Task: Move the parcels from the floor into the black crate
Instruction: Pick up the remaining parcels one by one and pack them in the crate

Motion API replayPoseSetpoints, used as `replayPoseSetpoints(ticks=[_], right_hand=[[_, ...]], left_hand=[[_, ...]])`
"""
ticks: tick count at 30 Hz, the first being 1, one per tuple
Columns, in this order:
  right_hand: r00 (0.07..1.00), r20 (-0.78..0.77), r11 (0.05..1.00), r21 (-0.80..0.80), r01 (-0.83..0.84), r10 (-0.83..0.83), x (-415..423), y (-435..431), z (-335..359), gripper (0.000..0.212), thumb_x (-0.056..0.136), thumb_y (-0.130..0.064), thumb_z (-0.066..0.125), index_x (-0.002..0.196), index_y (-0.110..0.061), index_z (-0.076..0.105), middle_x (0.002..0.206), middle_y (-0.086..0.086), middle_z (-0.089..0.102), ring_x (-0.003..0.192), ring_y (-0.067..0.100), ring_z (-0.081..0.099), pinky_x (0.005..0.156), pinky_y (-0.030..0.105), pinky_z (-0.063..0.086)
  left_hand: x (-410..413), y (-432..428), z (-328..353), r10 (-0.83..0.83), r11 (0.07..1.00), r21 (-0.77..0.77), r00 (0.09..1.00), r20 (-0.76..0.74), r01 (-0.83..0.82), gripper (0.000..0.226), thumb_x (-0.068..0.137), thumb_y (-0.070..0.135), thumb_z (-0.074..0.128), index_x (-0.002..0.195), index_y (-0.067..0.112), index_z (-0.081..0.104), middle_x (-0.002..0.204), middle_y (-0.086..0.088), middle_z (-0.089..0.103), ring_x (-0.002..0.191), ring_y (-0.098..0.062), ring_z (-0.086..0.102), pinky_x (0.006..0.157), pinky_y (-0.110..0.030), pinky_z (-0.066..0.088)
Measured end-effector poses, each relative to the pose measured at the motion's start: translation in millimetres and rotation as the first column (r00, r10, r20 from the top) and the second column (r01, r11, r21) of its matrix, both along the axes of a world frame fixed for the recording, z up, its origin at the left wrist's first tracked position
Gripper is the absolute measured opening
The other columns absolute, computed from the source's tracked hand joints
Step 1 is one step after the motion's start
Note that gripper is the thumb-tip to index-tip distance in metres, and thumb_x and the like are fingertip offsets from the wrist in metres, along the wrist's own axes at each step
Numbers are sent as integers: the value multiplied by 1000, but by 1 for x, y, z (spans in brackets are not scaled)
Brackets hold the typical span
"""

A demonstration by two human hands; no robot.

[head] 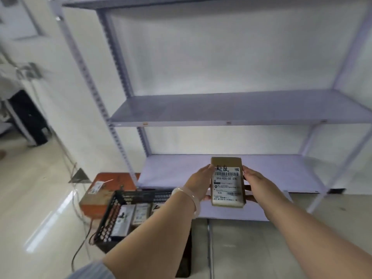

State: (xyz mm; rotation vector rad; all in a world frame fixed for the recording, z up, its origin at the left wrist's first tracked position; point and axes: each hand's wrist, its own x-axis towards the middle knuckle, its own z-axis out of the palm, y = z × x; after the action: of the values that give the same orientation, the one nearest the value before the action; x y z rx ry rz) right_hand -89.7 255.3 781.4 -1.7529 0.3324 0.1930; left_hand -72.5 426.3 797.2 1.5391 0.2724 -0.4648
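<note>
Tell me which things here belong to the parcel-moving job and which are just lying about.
Part of the job:
- small brown cardboard parcel with a white shipping label, held between left hand and right hand
- black plastic lattice crate, labelled parcels already inside
- orange-brown cardboard box on the floor, likely another parcel

Lying about:
- pale grey metal shelving rack
- cables on the floor

Both hands, left hand (198,183) and right hand (256,183), are holding a small brown parcel (227,182) between them; the black crate (128,216) is sitting just left of the left hand.
</note>
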Motion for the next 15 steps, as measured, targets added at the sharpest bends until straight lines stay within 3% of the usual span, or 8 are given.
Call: replayPoseSetpoints(ticks=[4, 6, 9, 10, 12, 15], right_hand=[[996, -63, 997, 22, -67, 69, 23, 97, -26, 39, 97, -43, 38, 133, -36, 50, 120, -5, 57, 112, 21, 56, 93, 42, 49], [992, -87, 996, 27, -90, 92, 38, 148, -38, 40, 96, -45, 38, 133, -36, 50, 121, -5, 59, 112, 21, 56, 94, 43, 49], [984, -126, 992, 36, -123, 126, 55, 222, -58, 40, 95, -51, 36, 131, -40, 51, 122, -6, 61, 113, 22, 57, 101, 49, 43], [983, -139, 992, 41, -117, 122, 60, 244, -65, 40, 94, -52, 37, 130, -40, 51, 123, -6, 61, 113, 22, 57, 102, 50, 42], [977, -168, 991, 46, -122, 128, 69, 284, -78, 41, 94, -52, 36, 129, -39, 52, 123, -4, 62, 114, 22, 57, 102, 51, 42], [965, -209, 987, 40, -156, 161, 80, 325, -98, 44, 92, -53, 33, 131, -40, 49, 124, -4, 62, 118, 25, 54, 103, 54, 40]], left_hand=[[11, 98, -30, 62, 998, 31, 997, -55, -61, 42, 92, 46, 46, 127, 25, 53, 133, -7, 58, 118, -29, 58, 77, -37, 54], [21, 149, -40, 59, 998, 18, 995, -86, -58, 45, 94, 47, 42, 132, 26, 51, 131, -3, 60, 116, -26, 58, 87, -42, 52], [37, 222, -50, 56, 998, 10, 992, -113, -55, 42, 96, 46, 38, 131, 27, 52, 112, 3, 67, 95, -17, 62, 82, -37, 52], [42, 244, -54, 67, 998, 19, 990, -127, -65, 41, 96, 45, 39, 130, 27, 52, 108, 5, 67, 94, -17, 61, 86, -40, 51], [53, 283, -66, 68, 997, 46, 987, -149, -62, 41, 97, 45, 38, 133, 29, 50, 115, 6, 63, 106, -20, 58, 100, -47, 45], [65, 324, -90, 71, 997, 55, 976, -206, -61, 45, 97, 44, 39, 139, 29, 42, 143, -1, 49, 130, -29, 44, 105, -51, 40]])
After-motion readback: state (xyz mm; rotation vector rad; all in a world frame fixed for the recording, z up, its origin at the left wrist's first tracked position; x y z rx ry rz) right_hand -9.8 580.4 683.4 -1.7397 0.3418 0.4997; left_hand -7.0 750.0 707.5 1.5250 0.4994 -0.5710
